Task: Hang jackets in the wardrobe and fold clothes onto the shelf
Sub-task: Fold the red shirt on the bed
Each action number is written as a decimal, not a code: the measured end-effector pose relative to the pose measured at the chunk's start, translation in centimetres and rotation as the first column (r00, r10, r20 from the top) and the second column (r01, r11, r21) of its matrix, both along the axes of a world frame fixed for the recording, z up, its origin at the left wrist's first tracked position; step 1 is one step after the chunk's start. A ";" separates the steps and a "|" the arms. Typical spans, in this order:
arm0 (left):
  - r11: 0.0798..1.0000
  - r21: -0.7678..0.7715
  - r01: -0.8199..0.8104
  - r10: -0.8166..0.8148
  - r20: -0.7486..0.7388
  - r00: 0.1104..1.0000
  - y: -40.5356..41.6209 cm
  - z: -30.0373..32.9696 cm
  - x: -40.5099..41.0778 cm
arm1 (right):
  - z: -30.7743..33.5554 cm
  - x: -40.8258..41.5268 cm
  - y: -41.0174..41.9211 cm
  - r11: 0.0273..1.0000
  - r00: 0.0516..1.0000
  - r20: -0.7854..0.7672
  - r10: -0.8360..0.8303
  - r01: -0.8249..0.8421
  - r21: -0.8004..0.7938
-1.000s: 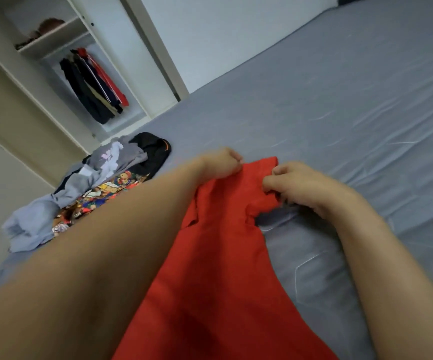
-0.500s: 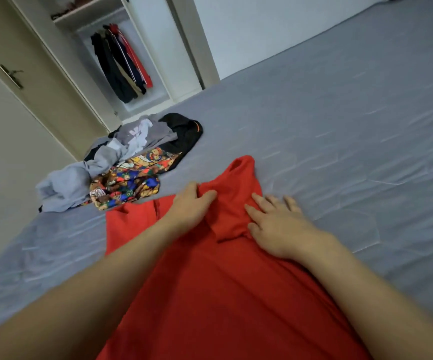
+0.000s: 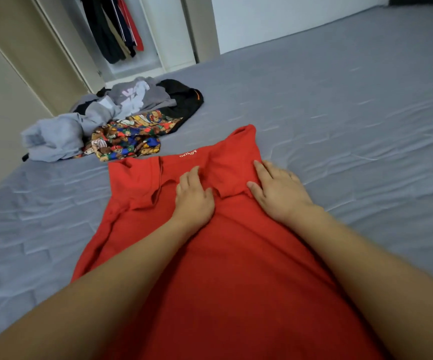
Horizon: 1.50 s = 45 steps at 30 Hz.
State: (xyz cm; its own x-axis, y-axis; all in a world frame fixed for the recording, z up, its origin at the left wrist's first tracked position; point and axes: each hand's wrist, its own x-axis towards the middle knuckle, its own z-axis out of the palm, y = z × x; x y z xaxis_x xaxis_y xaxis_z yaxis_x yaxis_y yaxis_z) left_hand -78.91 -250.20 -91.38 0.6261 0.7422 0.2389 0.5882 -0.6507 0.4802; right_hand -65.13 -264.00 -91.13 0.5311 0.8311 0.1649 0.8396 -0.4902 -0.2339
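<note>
A red shirt (image 3: 142, 193) with small white lettering lies spread on the grey bed (image 3: 340, 113) in front of me. Its right sleeve is folded in over the chest. My left hand (image 3: 193, 198) rests flat on the middle of the shirt, fingers straight. My right hand (image 3: 279, 193) presses flat on the folded sleeve at the shirt's right edge. Neither hand grips the cloth. Both forearms cover the shirt's lower part.
A heap of clothes (image 3: 111, 120) lies at the bed's far left: grey garments, a black one and a colourful printed one. Beyond it the open wardrobe (image 3: 122, 29) holds several dark jackets on hangers. A beige door (image 3: 15, 61) stands at the left.
The shirt was held up by both hands, then laid on the bed. Both hands let go and now lie flat on it. The left hand slid down towards the middle.
</note>
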 end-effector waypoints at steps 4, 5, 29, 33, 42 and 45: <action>0.926 0.161 0.342 -0.334 -0.074 0.940 -8.3 2.5 -7.7 | 0.9 -3.5 -4.0 0.997 0.990 0.143 0.016 -0.004 -0.083; 0.862 0.093 0.499 -0.489 -0.110 0.865 -10.4 3.5 -9.6 | 1.2 -4.2 -5.0 0.996 0.975 0.217 0.056 -0.038 -0.085; 0.953 -0.066 0.297 -0.240 -0.762 0.602 -8.1 8.8 -15.6 | 9.0 -15.1 -7.8 0.349 0.964 -0.006 0.265 -0.102 -0.932; 0.957 0.111 0.269 -0.009 -0.912 0.409 -6.6 9.0 -19.9 | 10.5 -11.7 -9.1 0.113 0.964 0.193 0.180 0.175 -0.978; 0.909 0.244 -0.339 0.394 -0.769 0.503 3.4 15.2 -23.2 | 16.6 -3.5 -9.5 0.646 0.911 0.086 -0.403 0.350 -0.679; 0.902 0.220 -0.371 0.426 -0.599 0.679 4.9 15.1 -22.7 | 15.4 -2.4 -8.0 0.779 0.613 -0.516 -0.599 0.297 -0.552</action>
